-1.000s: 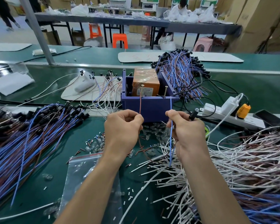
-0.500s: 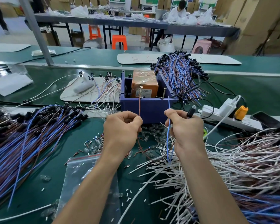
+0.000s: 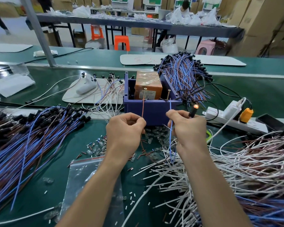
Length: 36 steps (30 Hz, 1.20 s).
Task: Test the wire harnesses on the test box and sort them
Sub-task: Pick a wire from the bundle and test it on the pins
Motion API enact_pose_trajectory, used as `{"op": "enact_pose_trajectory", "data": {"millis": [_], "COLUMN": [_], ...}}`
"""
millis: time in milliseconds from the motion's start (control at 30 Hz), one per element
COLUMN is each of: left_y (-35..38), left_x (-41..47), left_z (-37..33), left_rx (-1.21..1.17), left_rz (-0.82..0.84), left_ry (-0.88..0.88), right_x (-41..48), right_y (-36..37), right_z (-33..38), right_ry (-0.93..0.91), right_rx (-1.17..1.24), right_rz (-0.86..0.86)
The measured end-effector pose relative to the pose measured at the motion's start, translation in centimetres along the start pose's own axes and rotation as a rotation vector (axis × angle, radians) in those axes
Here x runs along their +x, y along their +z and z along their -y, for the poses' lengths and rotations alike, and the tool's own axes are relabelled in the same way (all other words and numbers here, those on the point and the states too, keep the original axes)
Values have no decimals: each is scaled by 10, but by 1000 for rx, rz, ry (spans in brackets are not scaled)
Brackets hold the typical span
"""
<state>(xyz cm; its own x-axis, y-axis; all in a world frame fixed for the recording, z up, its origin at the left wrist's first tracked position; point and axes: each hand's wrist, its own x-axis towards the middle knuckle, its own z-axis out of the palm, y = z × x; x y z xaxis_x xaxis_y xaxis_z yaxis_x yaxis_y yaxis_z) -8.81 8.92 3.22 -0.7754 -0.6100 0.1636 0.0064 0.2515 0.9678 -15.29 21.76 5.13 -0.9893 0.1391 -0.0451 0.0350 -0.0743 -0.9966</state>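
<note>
Nearby, white wires; possibly bulbs behind left hand

The test box is deep purple-blue with an orange-brown block inside. There's a brown wire and a blue wire, and the lamp glows orange. Green bench, white wire pile, white power strip, orange plug.

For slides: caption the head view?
Harness test: left hand holds brown wire, right hand blue wire, at test box screws; lamp lit.
</note>
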Motion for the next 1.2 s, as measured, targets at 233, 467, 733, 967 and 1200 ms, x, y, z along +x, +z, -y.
{"op": "enact_pose_trajectory", "data": {"millis": [233, 467, 733, 967, 1200], "left_y": [1, 3, -2, -18, -26], "left_x": [-8, -16, -17, 2, -5], "left_z": [-8, -14, -17, -17, -25], "left_rx": [-104, -231, -297, -566, -437], "left_rz": [72, 509, 586, 284, 373], "left_ry": [-27, -205, -282, -430, -357], "right_x": [-26, -27, -32, -16, -2], "right_y": [-14, -16, -17, -81, -196], "right_z": [-10, -12, -2, 26, 36], "right_ry": [18, 4, 2, 170, 165], "right_rx": [9, 11, 18, 439, 566], "right_rz": [90, 140, 256, 164, -45]}}
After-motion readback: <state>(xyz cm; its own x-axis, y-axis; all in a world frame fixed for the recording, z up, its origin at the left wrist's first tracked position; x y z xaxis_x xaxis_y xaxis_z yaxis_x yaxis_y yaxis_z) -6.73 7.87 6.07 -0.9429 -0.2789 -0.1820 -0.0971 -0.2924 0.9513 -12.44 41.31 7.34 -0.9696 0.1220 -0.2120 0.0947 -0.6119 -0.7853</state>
